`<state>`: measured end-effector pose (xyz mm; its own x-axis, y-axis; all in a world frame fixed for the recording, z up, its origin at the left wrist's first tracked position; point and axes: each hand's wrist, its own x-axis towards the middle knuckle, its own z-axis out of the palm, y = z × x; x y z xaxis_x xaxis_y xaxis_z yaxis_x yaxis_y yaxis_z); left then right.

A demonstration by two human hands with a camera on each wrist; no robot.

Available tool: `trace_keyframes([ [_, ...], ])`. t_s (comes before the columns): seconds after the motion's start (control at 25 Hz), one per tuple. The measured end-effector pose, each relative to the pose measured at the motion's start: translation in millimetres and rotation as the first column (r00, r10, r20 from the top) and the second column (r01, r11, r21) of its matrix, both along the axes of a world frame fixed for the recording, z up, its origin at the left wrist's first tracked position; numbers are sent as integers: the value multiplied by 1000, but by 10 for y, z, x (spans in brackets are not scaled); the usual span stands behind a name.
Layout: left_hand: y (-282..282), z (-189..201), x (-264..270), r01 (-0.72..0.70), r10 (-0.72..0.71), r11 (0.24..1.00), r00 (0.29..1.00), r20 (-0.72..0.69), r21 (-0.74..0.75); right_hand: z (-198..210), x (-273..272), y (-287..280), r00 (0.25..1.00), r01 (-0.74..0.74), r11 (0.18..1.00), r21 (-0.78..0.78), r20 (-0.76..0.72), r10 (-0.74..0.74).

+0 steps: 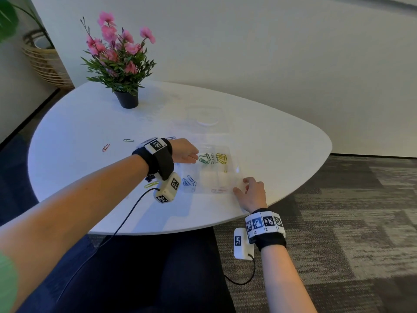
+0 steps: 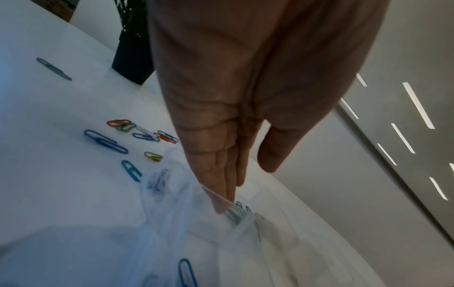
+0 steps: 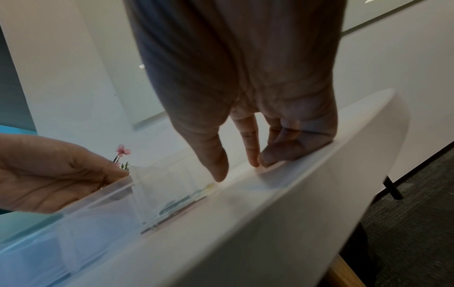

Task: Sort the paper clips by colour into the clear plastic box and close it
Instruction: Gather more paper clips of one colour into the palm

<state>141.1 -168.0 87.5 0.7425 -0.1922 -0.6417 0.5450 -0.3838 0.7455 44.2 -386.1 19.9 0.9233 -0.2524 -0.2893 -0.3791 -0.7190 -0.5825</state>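
head view: the clear plastic box (image 1: 233,177) is seen open on the white table (image 1: 90,123), near its front edge. green clips (image 1: 204,158) and yellow clips (image 1: 222,158) are already sorted inside, while a red clip (image 1: 105,147) is left outside.
left wrist view: the left hand (image 2: 245,87) is held with straight fingers (image 2: 218,174) dipped inside the rim; nothing is seen gripped.
right wrist view: the box's near corner is pressed by the right hand (image 3: 245,87), fingertips (image 3: 218,170) extended. closing is judged still undone.

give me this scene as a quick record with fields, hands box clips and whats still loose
box: clear plastic box, open, on white table
sorted: green clips, yellow clips in separate compartments
left hand: straight fingers reaching into the green compartment
right hand: fingertips on the box's near corner
loose: red clip, green clip on table
other: potted pink flowers
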Motion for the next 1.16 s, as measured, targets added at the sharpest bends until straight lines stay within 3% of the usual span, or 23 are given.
trace_keyframes([
  [0.12, -62, -22, -51, 178, -192, 973, 978, 83, 145, 7, -6, -3, 1000, 0, 1000, 5, 5, 0],
  [0.2, -68, -55, -93, 308, -362, 900, 922, 135, 310, -2, -7, 4, 1000, 2, 1000, 3, 9, -2],
  [0.4, 25, -115, -149, 386, -475, 848, 857, 199, 363, -30, -7, 25, 1000, 4, 1000, -15, 9, -4],
  [0.48, 80, -103, -108, 346, -427, 888, 865, 262, 304, -34, -6, 25, 1000, 3, 1000, -12, 8, -3],
  [0.56, 151, -61, -35, 200, -283, 948, 888, 363, 248, -35, -4, 13, 1000, 0, 1000, -9, 6, 0],
  [0.68, 251, -30, 100, 11, -235, 918, 821, 520, 397, -36, 4, -1, 1000, -1, 1000, -7, 5, 1],
  [0.8, 224, -80, 124, 113, -476, 767, 760, 443, 631, -37, 8, 4, 1000, -2, 1000, -6, 4, 2],
  [0.92, 79, -193, 62, 220, -715, 438, 673, 189, 872, -31, 2, 4, 1000, -2, 1000, 4, 8, 2],
  [1.0, -26, -237, 47, 210, -786, 250, 614, 72, 945, -20, -3, -8, 1000, -6, 1000, 9, 12, 6],
  [1.08, -93, -252, 77, 185, -797, 218, 601, 66, 958, -11, -4, -18, 1000, -11, 1000, 9, 14, 11],
  [1.16, -109, -267, 114, 183, -771, 258, 631, 88, 949, -11, -4, -18, 1000, -8, 1000, 12, 16, 8],
])
